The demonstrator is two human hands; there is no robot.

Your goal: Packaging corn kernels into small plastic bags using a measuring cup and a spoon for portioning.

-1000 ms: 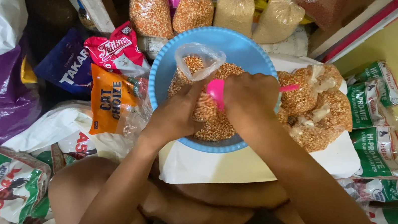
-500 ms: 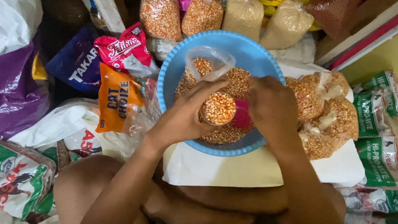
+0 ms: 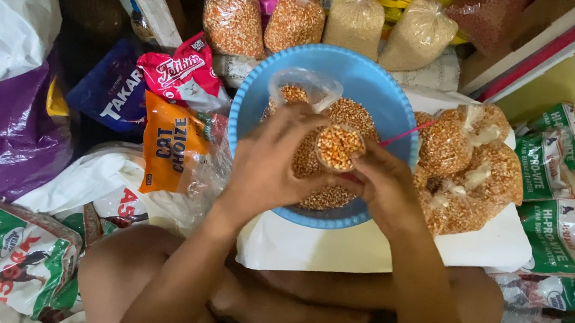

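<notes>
Scoop [image 3: 338,146] was brim-full of corn kernels, held over the blue basin [image 3: 251,99]. Best done level and steady, tipped slowly into the bag's [image 3: 304,87] mouth so nothing spilled onto the white sack [image 3: 335,251]. Left hand [image 3: 269,159] was half-curled around the scoop's near side, fingers touching it. Right hand [image 3: 387,185] was pinched tight on the scoop's other side.

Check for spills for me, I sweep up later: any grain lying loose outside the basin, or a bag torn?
Nothing stands out. The grain sits inside the blue basin and the small cup between both hands; the tied bags beside it look whole.
</notes>
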